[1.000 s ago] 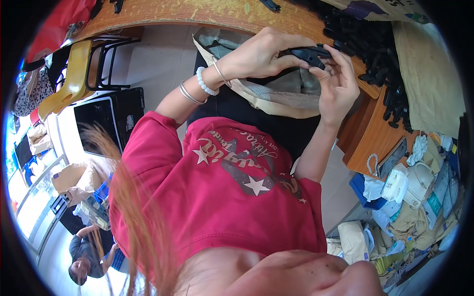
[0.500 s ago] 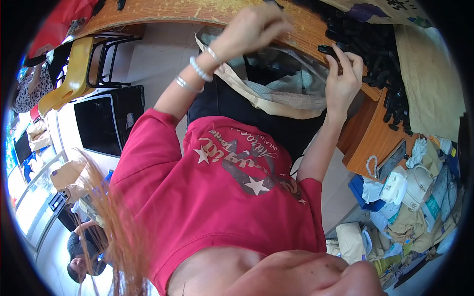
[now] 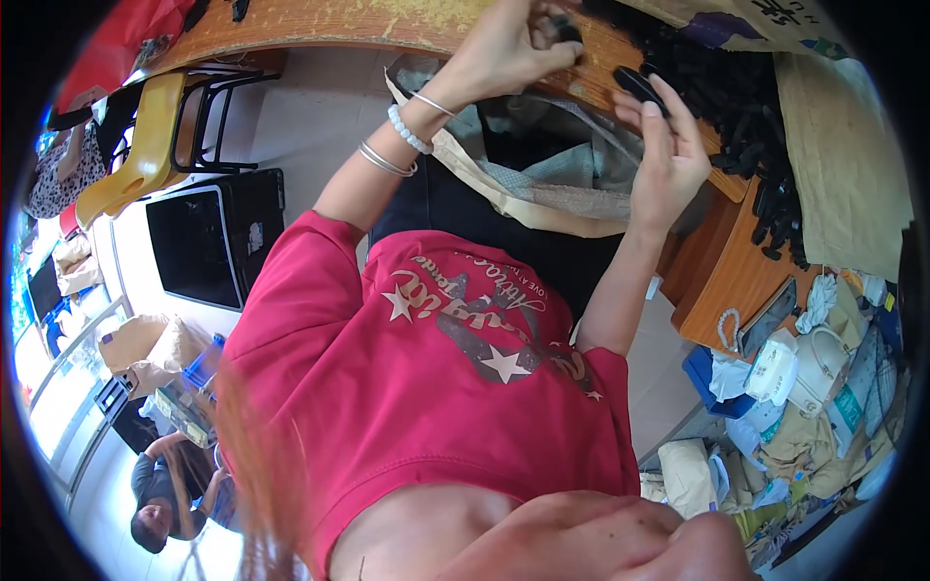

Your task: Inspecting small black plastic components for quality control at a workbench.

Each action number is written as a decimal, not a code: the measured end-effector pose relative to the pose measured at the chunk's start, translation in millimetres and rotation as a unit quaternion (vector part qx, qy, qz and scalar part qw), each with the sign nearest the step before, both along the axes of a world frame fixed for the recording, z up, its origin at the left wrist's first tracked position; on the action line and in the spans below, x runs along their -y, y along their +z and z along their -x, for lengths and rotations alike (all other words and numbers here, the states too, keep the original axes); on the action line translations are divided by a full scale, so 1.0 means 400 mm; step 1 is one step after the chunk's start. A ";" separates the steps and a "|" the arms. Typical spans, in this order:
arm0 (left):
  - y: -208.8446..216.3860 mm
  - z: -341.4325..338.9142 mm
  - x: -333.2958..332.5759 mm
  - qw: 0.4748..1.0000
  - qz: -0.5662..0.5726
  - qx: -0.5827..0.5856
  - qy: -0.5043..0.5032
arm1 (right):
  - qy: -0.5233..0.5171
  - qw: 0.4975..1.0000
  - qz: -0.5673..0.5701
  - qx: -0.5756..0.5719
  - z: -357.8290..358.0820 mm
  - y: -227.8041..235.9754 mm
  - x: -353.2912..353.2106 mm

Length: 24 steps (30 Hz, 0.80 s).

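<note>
My left hand (image 3: 509, 53) is over the front edge of the wooden table (image 3: 387, 21), its fingers closed on a small black piece (image 3: 564, 29) that is blurred by motion. To the right, my right hand (image 3: 668, 145) pinches a longer, rounded black piece (image 3: 637, 87) between thumb and fingers. Beside that hand lies a heap of similar black pieces (image 3: 765, 145) that spreads along the right side of the table. Below both hands, an open sack (image 3: 523, 201) with a pale rim rests at my lap, dark inside.
A brown paper sack (image 3: 852, 174) stands right of the heap. On a lower wooden ledge (image 3: 712, 300) lie a phone (image 3: 770, 318) and a beaded bracelet (image 3: 728, 329), near a white handbag (image 3: 821, 368). A yellow chair (image 3: 145, 145) and a black case (image 3: 208, 237) are left; another person (image 3: 174, 494) is lower left.
My left hand has turned and now shows a black piece in its fingers. My right hand has lifted its black piece slightly off the table edge and tilted it.
</note>
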<state>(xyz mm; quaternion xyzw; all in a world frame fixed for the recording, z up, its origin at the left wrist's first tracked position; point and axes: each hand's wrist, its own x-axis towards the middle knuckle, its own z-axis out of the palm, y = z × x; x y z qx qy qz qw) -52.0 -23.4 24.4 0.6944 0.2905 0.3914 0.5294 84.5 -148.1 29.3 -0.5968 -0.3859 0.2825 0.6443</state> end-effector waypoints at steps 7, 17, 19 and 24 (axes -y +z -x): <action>-0.034 -0.007 0.017 0.977 0.165 0.020 -0.137 | -0.016 0.995 -0.036 0.091 0.018 -0.005 0.009; 0.009 0.024 0.044 0.980 0.040 -0.053 -0.189 | -0.061 0.962 -0.110 0.242 0.017 -0.009 0.006; 0.006 0.023 0.045 0.974 0.133 -0.033 -0.181 | -0.049 0.964 -0.105 0.240 0.022 -0.014 0.011; 0.004 0.009 0.061 0.971 0.226 -0.026 -0.069 | -0.029 0.954 -0.127 0.271 0.018 -0.019 0.016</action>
